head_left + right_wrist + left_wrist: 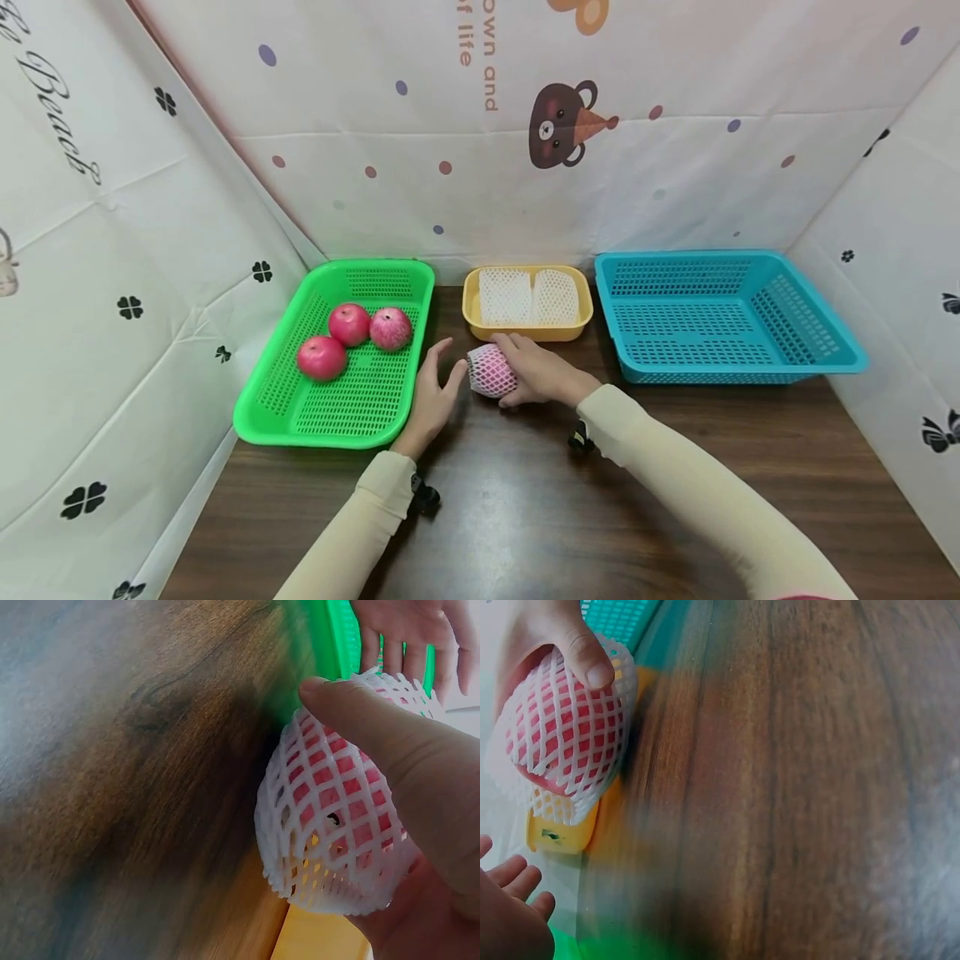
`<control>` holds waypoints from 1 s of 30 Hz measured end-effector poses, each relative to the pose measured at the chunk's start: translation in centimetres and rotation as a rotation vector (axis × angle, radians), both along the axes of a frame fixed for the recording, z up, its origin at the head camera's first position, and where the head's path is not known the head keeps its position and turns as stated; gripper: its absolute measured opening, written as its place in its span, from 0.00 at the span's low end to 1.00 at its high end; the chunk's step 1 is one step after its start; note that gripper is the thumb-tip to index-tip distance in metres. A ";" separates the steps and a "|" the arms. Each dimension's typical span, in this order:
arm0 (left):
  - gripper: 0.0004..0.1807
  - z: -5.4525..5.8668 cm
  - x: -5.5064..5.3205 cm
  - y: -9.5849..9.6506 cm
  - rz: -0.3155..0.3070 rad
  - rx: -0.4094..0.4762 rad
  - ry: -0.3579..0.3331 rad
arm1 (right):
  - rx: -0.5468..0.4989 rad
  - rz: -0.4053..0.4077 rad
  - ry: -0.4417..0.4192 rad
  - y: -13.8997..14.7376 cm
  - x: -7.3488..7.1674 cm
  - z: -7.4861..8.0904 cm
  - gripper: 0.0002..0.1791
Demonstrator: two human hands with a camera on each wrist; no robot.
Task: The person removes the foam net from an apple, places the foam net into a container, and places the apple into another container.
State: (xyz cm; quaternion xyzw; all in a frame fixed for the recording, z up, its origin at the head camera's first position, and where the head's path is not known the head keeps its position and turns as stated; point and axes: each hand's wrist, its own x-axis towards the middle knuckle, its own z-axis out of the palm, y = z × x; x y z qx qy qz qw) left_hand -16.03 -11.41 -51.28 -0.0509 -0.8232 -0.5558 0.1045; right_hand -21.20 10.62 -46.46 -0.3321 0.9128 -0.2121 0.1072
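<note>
A red apple in a white foam net (491, 372) is held by my right hand (542, 371), over the dark wooden table in front of the yellow basket. In the right wrist view the thumb lies across the net (330, 802), and the apple's stem end shows through the mesh. My left hand (435, 400) is just left of the apple, fingers spread and holding nothing, beside the green basket's right rim. The left wrist view shows a gap between the left fingers (523, 881) and the netted apple (566, 735).
Three bare apples (322, 358) lie in the green basket (307, 429) on the left. White foam nets (505, 297) lie in the small yellow basket (525, 333) at the back. On the right stands a blue basket (742, 369). Printed cloth (360, 200) hangs behind and at both sides.
</note>
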 end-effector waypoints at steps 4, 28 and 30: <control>0.28 -0.2 0.0 0.0 0.011 0.002 0.038 | -0.010 -0.011 0.007 0.4 0.1 -0.1 0.60; 0.14 -0.7 -0.5 0.3 -0.022 0.007 0.111 | -0.011 -0.069 0.093 3.1 1.1 -0.8 0.58; 0.14 -0.5 -0.6 0.4 -0.015 0.001 0.121 | -0.005 -0.077 0.094 3.3 1.1 -0.8 0.58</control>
